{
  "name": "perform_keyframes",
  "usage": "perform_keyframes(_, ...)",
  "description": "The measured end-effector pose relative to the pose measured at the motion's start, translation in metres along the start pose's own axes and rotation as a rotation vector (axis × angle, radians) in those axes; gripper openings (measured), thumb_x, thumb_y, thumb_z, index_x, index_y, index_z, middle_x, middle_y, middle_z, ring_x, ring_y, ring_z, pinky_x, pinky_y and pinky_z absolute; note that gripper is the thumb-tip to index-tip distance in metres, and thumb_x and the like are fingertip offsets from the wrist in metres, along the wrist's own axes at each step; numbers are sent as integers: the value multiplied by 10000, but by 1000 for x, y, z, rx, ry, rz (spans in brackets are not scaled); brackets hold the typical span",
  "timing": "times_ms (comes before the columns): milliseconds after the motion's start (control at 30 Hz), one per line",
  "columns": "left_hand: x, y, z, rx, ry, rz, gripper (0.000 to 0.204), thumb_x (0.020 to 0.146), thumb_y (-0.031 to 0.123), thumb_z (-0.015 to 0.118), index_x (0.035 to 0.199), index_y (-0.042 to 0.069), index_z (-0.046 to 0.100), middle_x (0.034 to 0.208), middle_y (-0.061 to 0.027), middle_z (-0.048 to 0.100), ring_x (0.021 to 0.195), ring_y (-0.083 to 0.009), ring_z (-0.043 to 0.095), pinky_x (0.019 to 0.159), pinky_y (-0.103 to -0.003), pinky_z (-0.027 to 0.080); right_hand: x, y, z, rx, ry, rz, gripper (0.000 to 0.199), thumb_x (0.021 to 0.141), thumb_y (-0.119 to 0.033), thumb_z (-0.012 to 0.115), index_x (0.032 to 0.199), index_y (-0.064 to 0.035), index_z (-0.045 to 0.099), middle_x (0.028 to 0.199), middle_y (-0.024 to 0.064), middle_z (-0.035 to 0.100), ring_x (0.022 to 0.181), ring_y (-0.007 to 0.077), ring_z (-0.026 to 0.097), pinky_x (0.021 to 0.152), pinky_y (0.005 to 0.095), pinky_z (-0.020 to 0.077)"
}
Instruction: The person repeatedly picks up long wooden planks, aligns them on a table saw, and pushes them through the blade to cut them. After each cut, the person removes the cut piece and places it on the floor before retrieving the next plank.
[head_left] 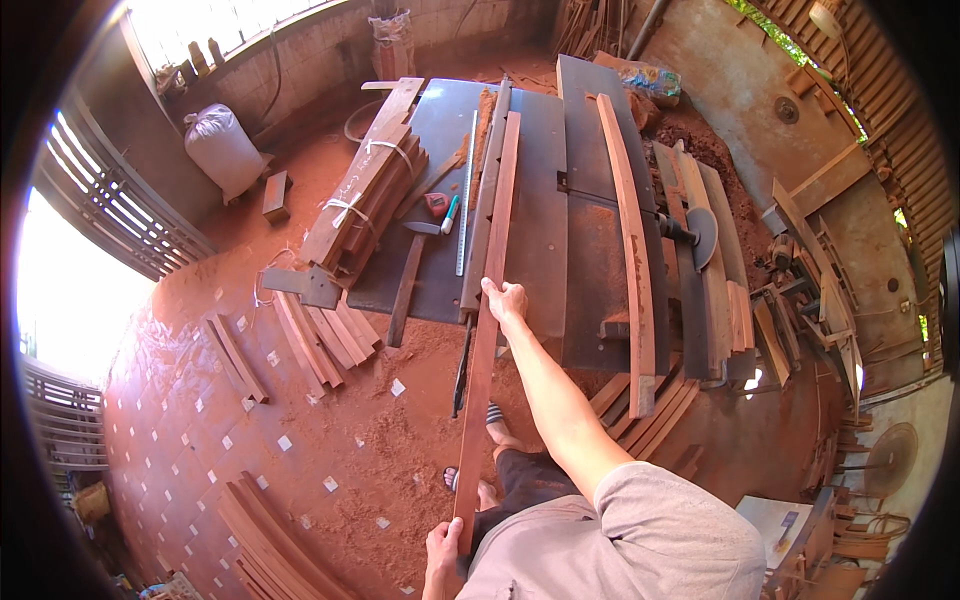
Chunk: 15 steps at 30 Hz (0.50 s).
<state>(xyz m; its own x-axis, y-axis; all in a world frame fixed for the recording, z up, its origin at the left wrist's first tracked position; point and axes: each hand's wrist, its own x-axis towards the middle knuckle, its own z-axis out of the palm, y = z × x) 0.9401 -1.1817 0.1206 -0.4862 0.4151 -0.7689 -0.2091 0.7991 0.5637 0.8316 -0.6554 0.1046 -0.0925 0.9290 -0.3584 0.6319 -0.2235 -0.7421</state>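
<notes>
A long reddish-brown wooden strip (478,400) runs from the far part of a dark metal machine table (535,220) back to my waist. Its far half lies beside a long metal fence (487,200). My right hand (507,300) is closed on the strip near the table's front edge, thumb on top. My left hand (443,545) grips the near end at my side. Left of the fence lie a steel ruler (467,195), a green-and-white marker (450,214), a red tape measure (437,204) and a hammer (408,280).
Tied boards (365,205) rest on the table's left side. A curved wooden piece (630,250) lies on the right, near a round disc blade (703,238). Wood strips (275,545) and sawdust cover parts of the tiled floor (180,430). A white sack (222,150) stands back left.
</notes>
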Motion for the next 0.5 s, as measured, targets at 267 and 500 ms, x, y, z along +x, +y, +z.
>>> perform_keyframes(267,19,39,3,-3,19,17,595,953,527,618,884,-58,708,758,-187,691,740,-232,651,700,-411,493,38,-10,5,-5,24,3,701,840,-496,766,1282,37,653,1317,266,637,1260,382,602,1075,461,463)
perform_keyframes(500,40,90,7,-14,23,37,628,951,561,601,872,-52,710,750,-191,686,740,-254,658,708,-423,494,88,-29,7,7,18,40,746,842,-512,778,1333,26,616,1372,255,603,1307,356,572,1102,432,449)
